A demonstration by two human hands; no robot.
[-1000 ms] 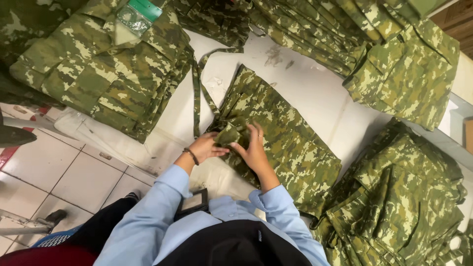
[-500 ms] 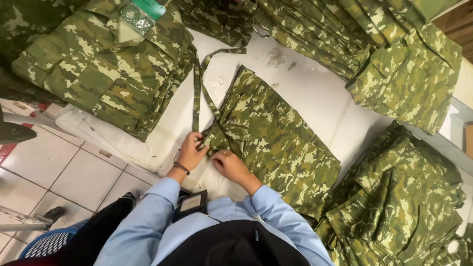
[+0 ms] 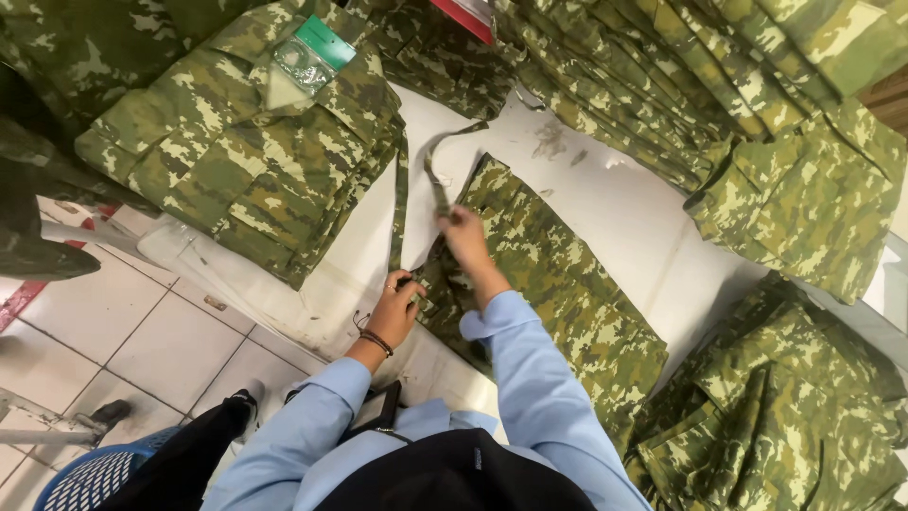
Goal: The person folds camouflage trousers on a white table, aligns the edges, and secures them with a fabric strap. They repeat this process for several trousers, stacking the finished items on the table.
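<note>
A folded camouflage garment (image 3: 558, 284) lies on the white table (image 3: 605, 194) in front of me. A long camouflage strap (image 3: 400, 203) runs from its near corner up the table and loops back. My left hand (image 3: 395, 310) pinches the strap's lower end at the garment's corner. My right hand (image 3: 465, 237) grips the strap's other run farther up, above the garment's edge. Both sleeves are light blue, and a dark band sits on my left wrist.
A stack of folded camouflage jackets (image 3: 246, 151) with a green-topped clear packet (image 3: 310, 57) lies at the left. More camouflage piles sit at the back right (image 3: 757, 123) and near right (image 3: 785, 416). White floor tiles (image 3: 113, 331) and a blue basket (image 3: 90, 478) are below left.
My right hand has moved up from the garment's near corner along the strap. My left hand stays at the corner. The view has shifted slightly.
</note>
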